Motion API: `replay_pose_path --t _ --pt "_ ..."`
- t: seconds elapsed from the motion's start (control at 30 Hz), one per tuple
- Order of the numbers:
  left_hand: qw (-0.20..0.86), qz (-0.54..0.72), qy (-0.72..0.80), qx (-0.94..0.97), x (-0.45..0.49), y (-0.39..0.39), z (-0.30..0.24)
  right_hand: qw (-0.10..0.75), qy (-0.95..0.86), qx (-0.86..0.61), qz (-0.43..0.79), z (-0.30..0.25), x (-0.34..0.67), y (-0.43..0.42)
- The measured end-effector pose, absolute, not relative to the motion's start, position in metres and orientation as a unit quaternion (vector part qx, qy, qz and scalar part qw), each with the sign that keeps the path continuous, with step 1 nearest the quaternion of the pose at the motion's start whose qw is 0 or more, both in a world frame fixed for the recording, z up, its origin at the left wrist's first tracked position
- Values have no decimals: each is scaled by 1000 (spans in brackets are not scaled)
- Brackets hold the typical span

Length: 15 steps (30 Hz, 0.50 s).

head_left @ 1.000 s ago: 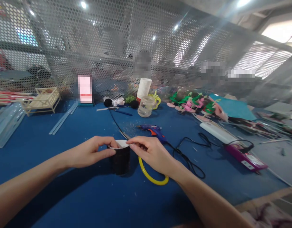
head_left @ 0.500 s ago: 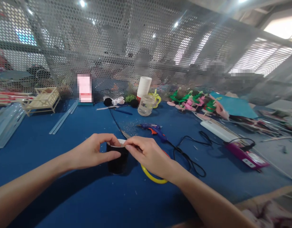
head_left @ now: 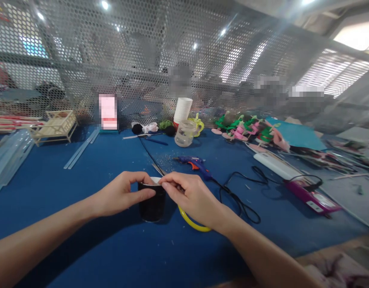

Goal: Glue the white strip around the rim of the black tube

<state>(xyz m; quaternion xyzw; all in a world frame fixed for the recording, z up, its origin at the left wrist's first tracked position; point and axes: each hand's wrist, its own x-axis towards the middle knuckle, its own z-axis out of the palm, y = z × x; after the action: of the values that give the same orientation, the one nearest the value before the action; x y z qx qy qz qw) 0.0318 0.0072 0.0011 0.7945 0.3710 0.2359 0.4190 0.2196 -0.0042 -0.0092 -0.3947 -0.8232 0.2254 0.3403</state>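
A cup covered in black point(head_left: 152, 206), white inside, stands on the blue table. My left hand point(head_left: 129, 192) is closed on its near-left rim, fingers inside and thumb on the outer wall. At the right of the rim my right hand point(head_left: 187, 196) is pinched. Black yarn point(head_left: 146, 150) runs from a black yarn ball point(head_left: 137, 128) at the back toward its fingertips, where the end is hidden. Scissors with a yellow handle point(head_left: 193, 225) lie beneath my right hand, partly covered, their blades pointing away.
A blue glue gun point(head_left: 196, 165) lies behind my right hand, its cord looping right toward a purple power strip point(head_left: 312, 196). Further back stand a clear jar point(head_left: 184, 134) and stacked white paper cups point(head_left: 183, 110). Glue sticks point(head_left: 81, 150) lie left, near a miniature bench point(head_left: 55, 127).
The black cup and both hands have shifted slightly right and down in the view. My left hand keeps its hold on the rim, and my right hand stays pinched.
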Motion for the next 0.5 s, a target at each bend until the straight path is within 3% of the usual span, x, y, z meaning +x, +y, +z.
replay_pose_path --t 0.5 --pt "362 261 437 781 40 1 1 306 -839 -416 174 -5 209 -7"
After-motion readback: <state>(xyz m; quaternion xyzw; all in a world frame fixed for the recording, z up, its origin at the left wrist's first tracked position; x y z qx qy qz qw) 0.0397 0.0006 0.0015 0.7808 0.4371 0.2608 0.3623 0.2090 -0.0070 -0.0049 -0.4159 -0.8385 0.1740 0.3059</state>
